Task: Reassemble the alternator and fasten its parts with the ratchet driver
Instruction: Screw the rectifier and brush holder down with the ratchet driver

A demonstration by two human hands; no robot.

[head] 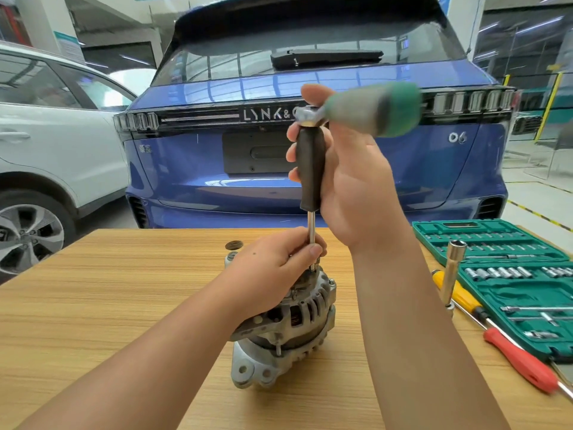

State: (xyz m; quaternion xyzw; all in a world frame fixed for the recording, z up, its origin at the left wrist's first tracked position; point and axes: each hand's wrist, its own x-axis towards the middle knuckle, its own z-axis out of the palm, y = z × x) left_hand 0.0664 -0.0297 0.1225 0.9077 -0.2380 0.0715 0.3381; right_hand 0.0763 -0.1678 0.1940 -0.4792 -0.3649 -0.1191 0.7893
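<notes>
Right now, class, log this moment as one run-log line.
right hand: grips black driver handle | left hand: steadies shaft on grey metal alternator

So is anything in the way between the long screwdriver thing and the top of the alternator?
Nothing visible. The driver stands upright, its shaft running straight down onto the alternator. The left hand pinches the shaft from the side; the right hand grips the handle.

Pale cast-metal alternator housing (288,330): dull, slightly rough, ribbed. Light wood-grain tabletop (124,305): smooth, matt. Black matt driver handle (311,169), bright polished steel shaft (311,226). Green-and-grey ratchet grip (375,108): blurred, finish unclear. Right: green moulded plastic socket case (496,240), shiny chromed sockets; red (521,360) and yellow (459,293) glossy plastic screwdriver handles. Far: glossy blue painted car body (325,187).
</notes>
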